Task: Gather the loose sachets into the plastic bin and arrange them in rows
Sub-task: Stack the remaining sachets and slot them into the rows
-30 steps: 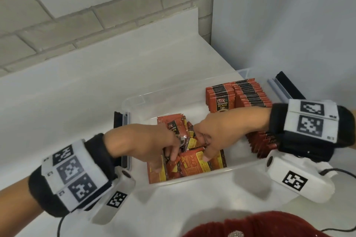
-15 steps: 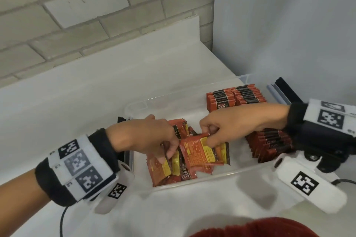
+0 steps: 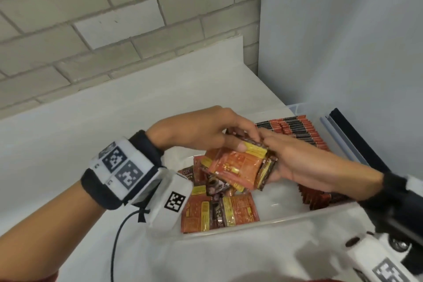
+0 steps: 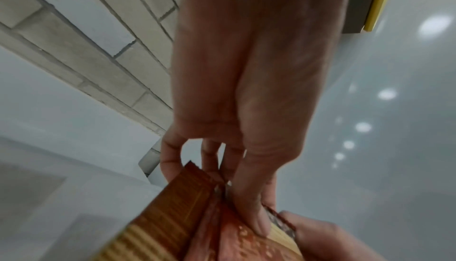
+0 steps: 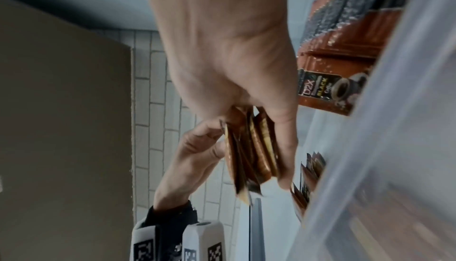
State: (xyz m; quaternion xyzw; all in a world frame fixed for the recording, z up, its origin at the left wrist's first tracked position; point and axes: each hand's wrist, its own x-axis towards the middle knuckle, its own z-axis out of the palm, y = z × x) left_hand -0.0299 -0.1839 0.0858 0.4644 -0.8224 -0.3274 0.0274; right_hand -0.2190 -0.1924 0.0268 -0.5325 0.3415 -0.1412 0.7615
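Squaring up a small stack of sachets point(image 3: 238, 168) above the plastic bin point(image 3: 286, 218) is the step judged to be in hand: the stack is held between both hands, clear of the bin floor. The right hand point(image 3: 304, 162) is wrapped around the stack from the far side, its fingers curled under the lower edge, as is also shown in the right wrist view point(image 5: 249, 148). The left hand point(image 3: 206, 133) is pinched on the top edge, with the thumb point(image 4: 251, 206) pressed on the front face of the uppermost packet. More loose sachets point(image 3: 219, 210) are left lying flat and overlapped at the near left of the bin floor, while upright rows point(image 3: 295, 130) are already packed along the right side. For the next move, the stack would probably need to be evened at its edges, turned upright and set against the end of a row; the remaining loose ones would then have to be collected.
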